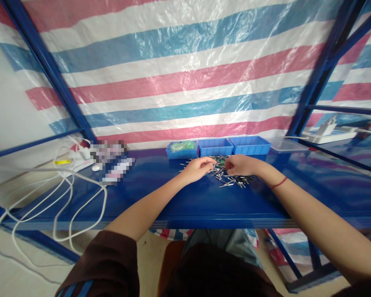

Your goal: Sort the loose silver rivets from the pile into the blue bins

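Observation:
A loose pile of thin silver metal pins that look like pop rivets [231,180] lies on the blue tabletop, with some green bits among them. My left hand [199,168] is at the pile's left side, its fingers curled and thumb drawn in. Over the right part of the pile, my right hand [243,164] bends down with its fingers closed together. Whatever either hand pinches is too small to make out. Just behind the hands stand a blue bin with green items in clear wrap [183,146], a middle blue bin [215,147] and a right blue bin [250,145].
A clear plastic lid [289,145] lies right of the bins. White cables [103,202] loop over the table's left end, near a power strip [80,164] and a blurred-out patch. Blue metal posts [312,78] frame a striped sheet [185,74] behind the table [185,206].

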